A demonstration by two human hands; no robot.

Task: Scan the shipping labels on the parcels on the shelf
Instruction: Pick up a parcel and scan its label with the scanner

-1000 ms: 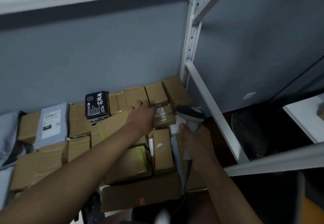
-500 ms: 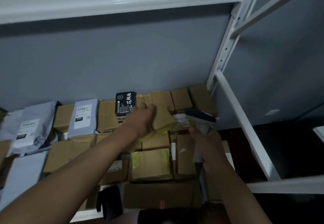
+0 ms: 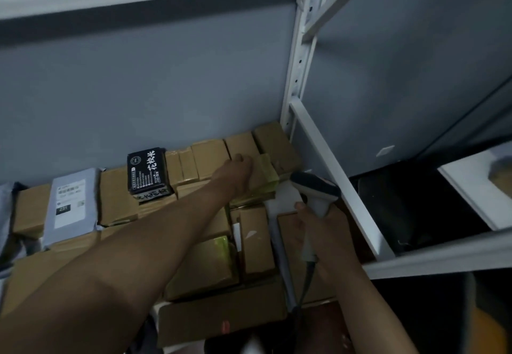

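at the shelf's right end, left hand [image 3: 238, 172] grips a tilted parcel [image 3: 263, 179]; scanner [image 3: 315, 190], clamped in right hand [image 3: 324, 231], sits just right of it.

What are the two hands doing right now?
Left hand: gripping a small tape-wrapped brown parcel on the shelf.
Right hand: gripping the handle of a barcode scanner.

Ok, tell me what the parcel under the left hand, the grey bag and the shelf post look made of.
Parcel: brown cardboard under glossy tape, judging by its yellowish sheen. Grey bag: likely plastic mailer, soft wrinkled edges, white paper label. Shelf post: probably white-painted metal, with punched holes.
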